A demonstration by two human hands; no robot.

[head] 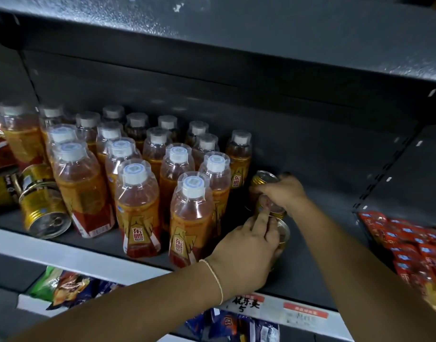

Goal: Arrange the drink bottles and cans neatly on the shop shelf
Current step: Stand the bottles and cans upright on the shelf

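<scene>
Obs., standing at the shelf (298,272): the dark deck carries a block of orange drink bottles (138,193), upright in rows, caps sealed in clear wrap. All places below are taken from that block. Well right of it is a heap of red packets (414,243). Tight against its left flank, two gold cans (44,211) lie on their sides with their ends toward the aisle. They are not yet stood up, so the job reads as partly done. Just right of the block a file of three cans runs front to back. The left hand (246,248) is wrapped round the front can (283,233). The right hand (286,191) is curled over the top of the middle can (273,213). The two hands sit close together, nearly touching. The back can (262,178) stands free beside the block's rearmost right bottle. Risks, my judgement only. (1) Both forearms reach in past the block's front-right corner, so a wrist swinging left could clip the tall corner bottles, and close packing would pass the knock along the row. (2) The front can sits near the deck's lip, so a forward nudge could send it over. (3) Hands working this close may jostle each other's can out of line. (4) The fallen cans could roll if the block is bumped.
</scene>
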